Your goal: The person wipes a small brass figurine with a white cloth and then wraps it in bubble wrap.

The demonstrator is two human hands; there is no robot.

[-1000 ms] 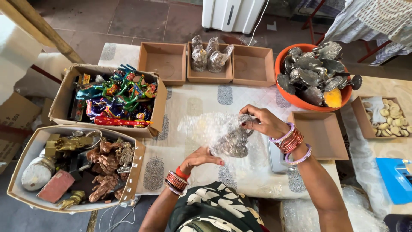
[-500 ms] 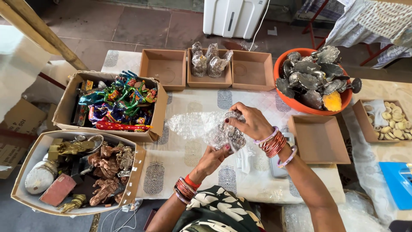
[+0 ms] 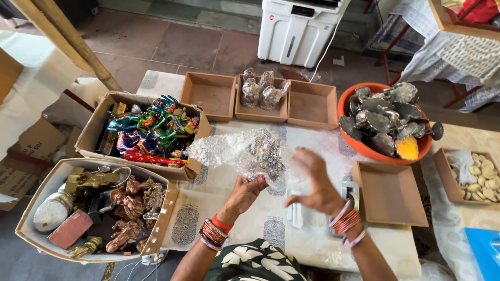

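A silver metal figure [image 3: 267, 156] lies half wrapped in a sheet of clear bubble wrap [image 3: 224, 150], held up over the cloth-covered table [image 3: 229, 203]. My left hand [image 3: 249, 191] grips the wrap and the figure from below. Just right of the bundle, my right hand [image 3: 314, 183] hovers with fingers spread, touching only the loose edge of the wrap, if at all. Both wrists wear red and orange bangles.
Three small cardboard trays [image 3: 212, 95] line the far edge; the middle one holds wrapped figures [image 3: 263, 89]. An orange bowl [image 3: 364, 148] of metal pieces sits right, with an empty tray [image 3: 390, 195] below. Boxes of colourful toys [image 3: 151, 127] and brass figures [image 3: 104, 200] stand left.
My right hand has come off the top of the bundle and spread open to its right. The left hand has risen under the wrapped figure, and the bubble wrap has spread out leftward.
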